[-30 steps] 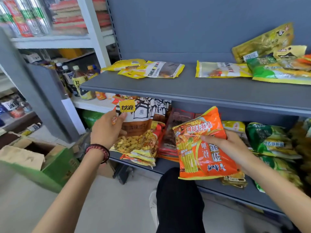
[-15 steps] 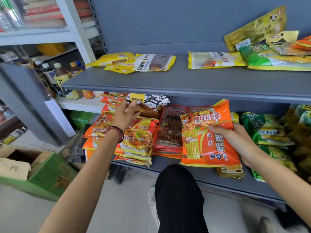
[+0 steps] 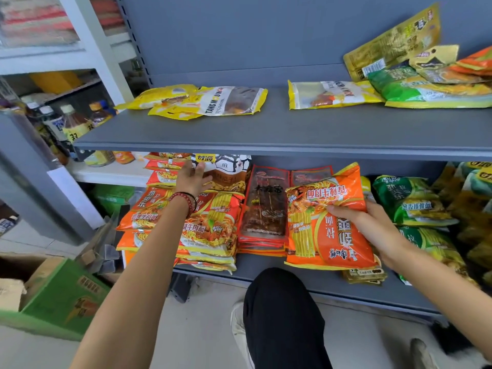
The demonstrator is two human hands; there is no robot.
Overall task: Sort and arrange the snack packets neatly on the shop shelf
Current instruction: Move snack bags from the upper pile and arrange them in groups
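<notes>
Seed bag's parked now, orange packet still in hand

A second ago the left hand (image 3: 192, 179) was holding the seed bag (image 3: 229, 173) up in front of the shelves. Now that bag lies tucked at the back of the lower shelf (image 3: 319, 282), centre-left of the frame, on top of the orange noodle stack (image 3: 213, 225). The hand has let go, with its fingers stretched out flat and just touching the bag's left edge. The right hand (image 3: 372, 225) hasn't changed its grip: fingers and thumb are still wrapped round the orange noodle packet (image 3: 327, 230). It has moved in closer to the shelf though, and now sits centre-right between the dark red packets (image 3: 266, 209) and the green packets (image 3: 410, 201). The yellow packets (image 3: 207, 101) on the upper shelf (image 3: 266, 129) look the same as before.
</notes>
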